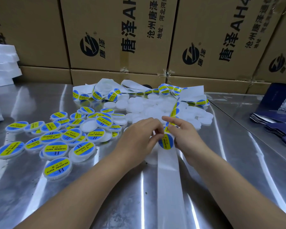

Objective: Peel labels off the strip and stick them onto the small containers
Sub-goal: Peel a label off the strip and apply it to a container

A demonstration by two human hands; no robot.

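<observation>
- Printed cardboard boxes (116, 33) are stacked along the back of the table.
- A shiny metal table (23, 187) carries everything else.
- A heap of labelled containers (56, 138) lies on the left; their blue and yellow labels read "SOLDERING PASTE".
- Plain white containers (155, 106) are piled in the middle, behind the hands.
- The white strip (169, 179) runs from the near edge, between the hands, into a tangle at the back.
- The right hand (185, 138) holds the strip at its right edge, forefinger raised.
- The left hand (139, 138) has curled fingertips pinching the label's upper left edge.
- The label (166, 142) sits on the strip between both hands.
</observation>
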